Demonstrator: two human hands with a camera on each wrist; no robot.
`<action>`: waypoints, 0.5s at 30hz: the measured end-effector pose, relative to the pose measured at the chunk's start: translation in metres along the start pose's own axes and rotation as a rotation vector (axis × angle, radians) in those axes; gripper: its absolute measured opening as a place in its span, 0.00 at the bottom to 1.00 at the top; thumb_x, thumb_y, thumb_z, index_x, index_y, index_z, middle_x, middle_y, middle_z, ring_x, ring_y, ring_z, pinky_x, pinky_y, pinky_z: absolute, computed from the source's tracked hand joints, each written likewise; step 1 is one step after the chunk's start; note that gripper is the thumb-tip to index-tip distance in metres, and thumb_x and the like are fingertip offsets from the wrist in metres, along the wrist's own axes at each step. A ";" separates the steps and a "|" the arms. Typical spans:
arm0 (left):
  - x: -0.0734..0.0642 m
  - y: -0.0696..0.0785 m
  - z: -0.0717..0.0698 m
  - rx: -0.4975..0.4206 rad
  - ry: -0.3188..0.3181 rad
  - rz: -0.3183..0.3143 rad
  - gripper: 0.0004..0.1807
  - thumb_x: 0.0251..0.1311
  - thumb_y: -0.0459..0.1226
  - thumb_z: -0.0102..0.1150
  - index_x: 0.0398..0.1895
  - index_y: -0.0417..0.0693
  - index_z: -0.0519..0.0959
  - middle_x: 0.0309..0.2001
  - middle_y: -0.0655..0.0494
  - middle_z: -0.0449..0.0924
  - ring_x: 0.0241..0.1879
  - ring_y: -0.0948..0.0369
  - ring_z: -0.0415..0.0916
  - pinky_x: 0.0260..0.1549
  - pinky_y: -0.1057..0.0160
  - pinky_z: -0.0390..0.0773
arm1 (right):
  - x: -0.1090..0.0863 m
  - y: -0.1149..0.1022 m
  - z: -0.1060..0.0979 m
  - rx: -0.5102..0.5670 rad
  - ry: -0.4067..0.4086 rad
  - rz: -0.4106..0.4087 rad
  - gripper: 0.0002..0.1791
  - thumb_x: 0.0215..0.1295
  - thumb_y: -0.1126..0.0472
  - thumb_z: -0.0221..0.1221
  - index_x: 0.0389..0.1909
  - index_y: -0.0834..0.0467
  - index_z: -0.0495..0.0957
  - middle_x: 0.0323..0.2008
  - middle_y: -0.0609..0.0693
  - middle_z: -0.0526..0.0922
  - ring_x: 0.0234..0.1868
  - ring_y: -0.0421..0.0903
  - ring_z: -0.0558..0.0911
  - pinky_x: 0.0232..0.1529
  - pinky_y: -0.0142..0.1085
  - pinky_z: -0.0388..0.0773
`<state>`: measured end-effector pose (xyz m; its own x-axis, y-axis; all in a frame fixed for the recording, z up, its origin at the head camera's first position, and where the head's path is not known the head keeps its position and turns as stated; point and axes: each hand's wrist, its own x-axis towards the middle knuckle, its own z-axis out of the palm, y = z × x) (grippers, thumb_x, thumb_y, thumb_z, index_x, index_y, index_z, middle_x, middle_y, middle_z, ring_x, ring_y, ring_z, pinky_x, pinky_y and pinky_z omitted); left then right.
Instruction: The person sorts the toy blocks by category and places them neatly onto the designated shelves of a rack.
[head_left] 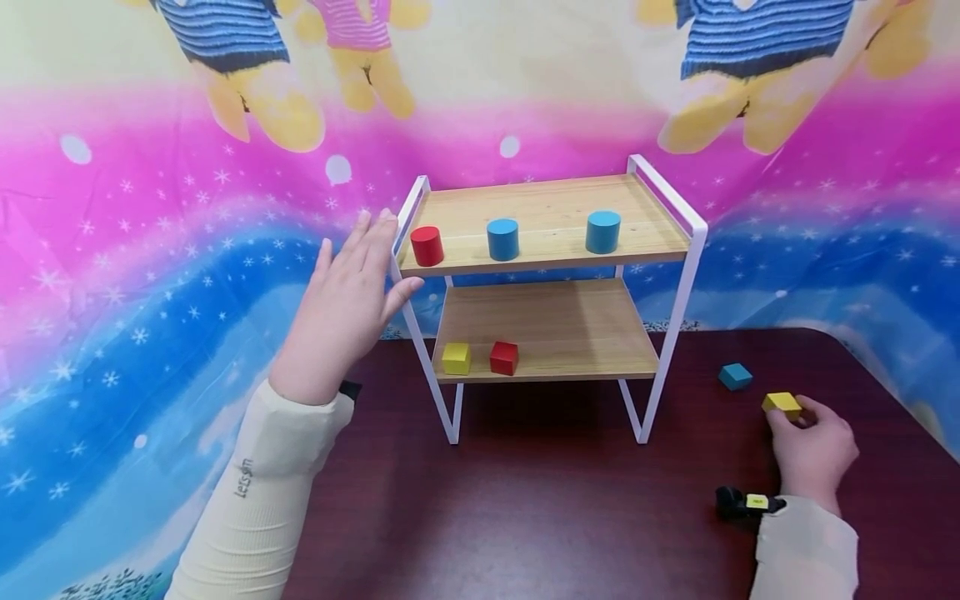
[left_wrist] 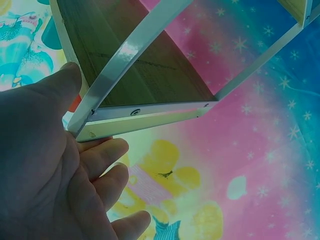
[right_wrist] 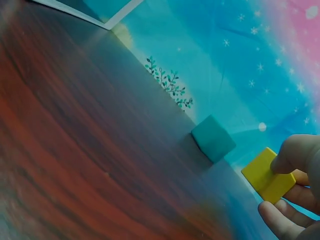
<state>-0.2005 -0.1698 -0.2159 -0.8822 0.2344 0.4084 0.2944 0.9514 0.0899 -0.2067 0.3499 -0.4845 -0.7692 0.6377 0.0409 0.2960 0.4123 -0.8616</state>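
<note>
My right hand (head_left: 816,446) pinches a yellow block (head_left: 782,406) between thumb and fingers at the right of the table; the right wrist view shows this yellow block (right_wrist: 267,175) close up. Just beyond it lies a blue block (head_left: 736,377). My left hand (head_left: 341,312), fingers extended, is at the left end of a two-tier shelf (head_left: 540,212). In the left wrist view its thumb and fingers lie on either side of the white frame (left_wrist: 122,55); whether they touch it I cannot tell.
On the top tier stand a red cylinder (head_left: 427,247), a blue cylinder (head_left: 503,240) and another blue cylinder (head_left: 603,232). A yellow cube (head_left: 456,358) and a red cube (head_left: 504,358) sit on the lower tier. A patterned cloth (head_left: 510,108) hangs behind the dark table (head_left: 517,500).
</note>
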 end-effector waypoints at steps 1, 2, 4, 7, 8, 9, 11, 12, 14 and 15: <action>0.000 0.000 0.000 -0.002 0.001 -0.001 0.45 0.71 0.52 0.57 0.82 0.48 0.48 0.80 0.46 0.50 0.81 0.50 0.40 0.74 0.35 0.41 | -0.001 -0.002 0.000 -0.002 -0.005 -0.002 0.34 0.74 0.53 0.56 0.74 0.64 0.63 0.69 0.69 0.65 0.70 0.68 0.61 0.74 0.59 0.51; 0.000 0.000 0.000 -0.003 0.001 -0.001 0.45 0.71 0.52 0.57 0.82 0.48 0.48 0.80 0.46 0.50 0.80 0.50 0.40 0.74 0.35 0.41 | -0.001 -0.003 0.001 -0.007 -0.010 -0.001 0.34 0.74 0.53 0.56 0.74 0.64 0.63 0.69 0.69 0.65 0.70 0.68 0.61 0.74 0.59 0.53; 0.000 0.000 0.001 -0.004 0.003 0.001 0.45 0.71 0.52 0.57 0.82 0.48 0.48 0.80 0.46 0.51 0.81 0.50 0.40 0.74 0.35 0.41 | -0.002 -0.007 0.001 -0.018 -0.021 0.002 0.34 0.74 0.52 0.56 0.75 0.63 0.63 0.69 0.68 0.65 0.70 0.67 0.61 0.72 0.59 0.58; 0.000 -0.001 0.001 0.001 0.006 0.007 0.45 0.71 0.53 0.57 0.82 0.48 0.47 0.80 0.46 0.51 0.80 0.50 0.41 0.74 0.35 0.41 | -0.005 -0.013 0.001 -0.031 -0.028 0.008 0.33 0.74 0.52 0.56 0.75 0.61 0.63 0.69 0.65 0.65 0.70 0.65 0.62 0.70 0.57 0.65; 0.000 -0.001 0.001 0.002 0.006 0.008 0.45 0.71 0.53 0.57 0.82 0.48 0.47 0.80 0.46 0.51 0.80 0.50 0.40 0.74 0.35 0.41 | -0.006 -0.015 0.001 -0.036 -0.026 0.004 0.33 0.74 0.52 0.56 0.75 0.60 0.64 0.69 0.65 0.66 0.70 0.65 0.63 0.69 0.55 0.67; 0.000 -0.001 0.001 0.005 0.006 0.008 0.45 0.71 0.52 0.57 0.82 0.48 0.47 0.80 0.46 0.51 0.80 0.50 0.41 0.74 0.35 0.41 | -0.008 -0.018 0.000 -0.039 -0.023 0.001 0.33 0.73 0.52 0.56 0.75 0.59 0.65 0.69 0.64 0.66 0.70 0.64 0.64 0.68 0.52 0.69; 0.000 -0.001 0.001 0.007 0.006 0.006 0.46 0.71 0.52 0.57 0.82 0.48 0.47 0.80 0.45 0.51 0.80 0.50 0.41 0.74 0.35 0.41 | -0.010 -0.025 -0.001 -0.040 -0.006 -0.003 0.33 0.73 0.51 0.58 0.74 0.58 0.66 0.68 0.62 0.68 0.66 0.59 0.70 0.65 0.45 0.74; 0.000 -0.001 0.001 0.006 0.005 0.005 0.46 0.71 0.52 0.58 0.82 0.48 0.47 0.80 0.45 0.51 0.80 0.50 0.41 0.74 0.35 0.41 | -0.011 -0.029 -0.002 -0.040 0.003 -0.004 0.33 0.72 0.50 0.59 0.74 0.57 0.67 0.66 0.60 0.69 0.60 0.52 0.74 0.61 0.38 0.77; -0.001 -0.001 0.001 0.006 0.004 0.002 0.46 0.70 0.52 0.58 0.82 0.48 0.47 0.80 0.45 0.51 0.80 0.50 0.41 0.74 0.35 0.41 | -0.013 -0.036 -0.004 -0.038 0.016 -0.012 0.33 0.71 0.50 0.60 0.73 0.56 0.69 0.65 0.58 0.70 0.50 0.40 0.79 0.53 0.30 0.80; -0.001 -0.001 0.001 0.007 0.005 0.002 0.46 0.70 0.52 0.58 0.82 0.47 0.47 0.80 0.45 0.51 0.80 0.49 0.41 0.74 0.35 0.42 | -0.014 -0.039 -0.005 -0.033 0.018 -0.012 0.33 0.70 0.50 0.61 0.73 0.55 0.69 0.65 0.57 0.70 0.44 0.34 0.78 0.50 0.26 0.80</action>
<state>-0.2007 -0.1711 -0.2169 -0.8797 0.2352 0.4133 0.2937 0.9523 0.0831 -0.2048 0.3285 -0.4488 -0.7625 0.6442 0.0601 0.3059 0.4408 -0.8438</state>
